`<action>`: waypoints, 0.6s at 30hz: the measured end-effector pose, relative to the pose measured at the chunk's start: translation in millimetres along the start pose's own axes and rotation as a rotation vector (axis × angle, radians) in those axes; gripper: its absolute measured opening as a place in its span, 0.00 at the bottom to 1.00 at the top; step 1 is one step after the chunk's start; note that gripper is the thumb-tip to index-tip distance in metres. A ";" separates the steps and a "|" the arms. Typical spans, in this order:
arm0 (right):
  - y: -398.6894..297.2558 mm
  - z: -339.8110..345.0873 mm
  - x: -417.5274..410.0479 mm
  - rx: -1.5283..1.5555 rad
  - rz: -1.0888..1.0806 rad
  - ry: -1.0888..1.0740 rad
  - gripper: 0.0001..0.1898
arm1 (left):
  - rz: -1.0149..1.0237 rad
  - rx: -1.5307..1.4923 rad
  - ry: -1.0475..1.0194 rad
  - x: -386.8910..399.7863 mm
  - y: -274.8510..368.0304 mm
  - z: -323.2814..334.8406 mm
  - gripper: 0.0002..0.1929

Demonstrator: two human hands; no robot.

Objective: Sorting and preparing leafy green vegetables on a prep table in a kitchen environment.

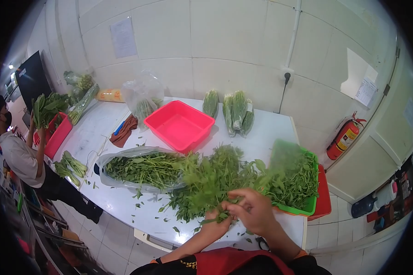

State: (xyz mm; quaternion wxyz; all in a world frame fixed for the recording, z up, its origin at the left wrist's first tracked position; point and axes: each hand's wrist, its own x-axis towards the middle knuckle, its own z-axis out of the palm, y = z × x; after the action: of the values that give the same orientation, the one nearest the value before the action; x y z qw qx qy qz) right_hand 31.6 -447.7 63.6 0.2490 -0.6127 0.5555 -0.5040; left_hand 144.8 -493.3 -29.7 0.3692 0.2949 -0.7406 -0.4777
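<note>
My left hand [217, 222] grips the stems of a bunch of leafy greens [206, 182] low over the white table. Close beside it on the right, my right hand [249, 208] has bent fingers at the stems; whether it pinches a piece is unclear. Beyond my hands lies a heap of loose greens [227, 158]. An open clear plastic bag [105, 161] full of stemmed greens lies to the left. At the right a green plastic basket [312, 202] holds more leafy greens. Dark scissor handles [262, 243] show partly beside my right forearm.
Behind the greens are an empty pink tub [179, 123], wrapped vegetable bundles [239, 113] and a brown cloth [124, 132]. Leaf scraps dot the table [117, 202]. A red container [325, 192] sits under the basket. At the left a co-worker [20, 154] holds greens over a pink tub [60, 135].
</note>
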 end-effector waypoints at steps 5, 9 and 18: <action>18.0 18.3 5.5 -0.161 0.059 0.000 0.10 | 0.177 0.305 0.064 -5.5 -21.2 9.0 0.14; 39.2 7.6 -0.6 0.174 0.278 -0.047 0.08 | 0.103 0.046 -0.027 2.3 0.9 0.7 0.17; 44.1 0.4 -0.4 0.550 0.295 0.139 0.08 | -0.120 -0.752 -0.031 1.4 -7.0 -1.2 0.18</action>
State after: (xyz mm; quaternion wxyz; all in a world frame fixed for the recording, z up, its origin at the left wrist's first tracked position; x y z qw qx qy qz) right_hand 13.0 -458.8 25.2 0.4371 -0.3993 0.4970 -0.6345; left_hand 145.6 -497.6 -35.5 0.4120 0.1743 -0.5003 -0.7413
